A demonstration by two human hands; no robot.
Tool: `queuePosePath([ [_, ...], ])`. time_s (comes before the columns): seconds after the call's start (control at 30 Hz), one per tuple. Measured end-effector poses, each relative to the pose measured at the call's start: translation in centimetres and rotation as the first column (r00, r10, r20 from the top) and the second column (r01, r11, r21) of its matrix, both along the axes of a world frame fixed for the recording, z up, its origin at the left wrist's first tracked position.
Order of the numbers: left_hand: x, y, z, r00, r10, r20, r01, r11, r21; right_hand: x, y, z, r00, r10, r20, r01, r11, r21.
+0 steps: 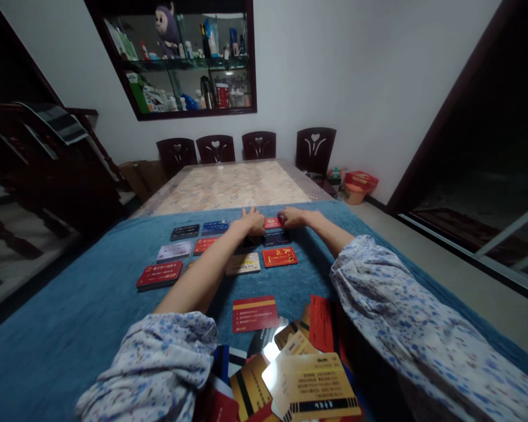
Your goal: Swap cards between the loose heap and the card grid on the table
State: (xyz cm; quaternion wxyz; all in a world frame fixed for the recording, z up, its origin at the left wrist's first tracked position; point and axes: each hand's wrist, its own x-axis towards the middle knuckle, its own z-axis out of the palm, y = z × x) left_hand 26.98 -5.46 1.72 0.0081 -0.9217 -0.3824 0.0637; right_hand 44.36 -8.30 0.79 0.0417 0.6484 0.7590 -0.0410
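Both arms reach far across a blue cloth point(70, 316) on the table. My left hand point(250, 221) and my right hand point(293, 217) meet at a small red card point(273, 223) in the farthest row; fingers of both touch its ends. The cards lie in rows: dark blue point(185, 232), blue point(215, 227), white point(174, 251), red point(206, 244), beige point(243, 264), red with gold writing point(280, 257) and a red stack point(159, 275). A dark card point(277, 239) lies just under my right hand. A loose pile of cards point(290, 369) sits near me.
A single red card point(255, 313) lies between the rows and the pile. Beyond the cloth the marbled table top point(233, 184) is bare, with several dark chairs point(259, 145) behind it. A wall cabinet point(185, 58) holds bottles and boxes. A wooden staircase point(39, 164) is on the left.
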Motion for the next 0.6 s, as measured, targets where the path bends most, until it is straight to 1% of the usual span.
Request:
queuePosePath([
  [0.1,-0.3,-0.6,0.6,0.999,0.021,-0.044,-0.02,0.999,0.041,0.3,-0.1,-0.3,1.0,0.002,-0.03,-0.001,1.0,0.024],
  [0.2,-0.8,-1.5,1.6,0.998,0.017,-0.062,-0.01,0.994,0.105,0.8,-0.7,-0.5,0.998,-0.003,-0.061,0.007,0.998,0.062],
  [0.33,-1.7,-3.1,2.6,0.999,-0.018,-0.027,0.023,0.984,0.176,1.7,-2.3,-0.3,0.996,-0.022,-0.089,0.032,0.993,0.117],
  [0.47,-2.7,-5.2,2.5,0.997,-0.075,0.034,0.064,0.965,0.256,2.6,-4.7,0.1,0.994,-0.007,-0.112,0.027,0.983,0.18],
  [0.6,-3.9,-7.4,2.2,0.989,-0.118,0.085,0.083,0.94,0.331,2.8,-7.7,0.6,0.987,0.075,-0.14,-0.033,0.958,0.284],
])
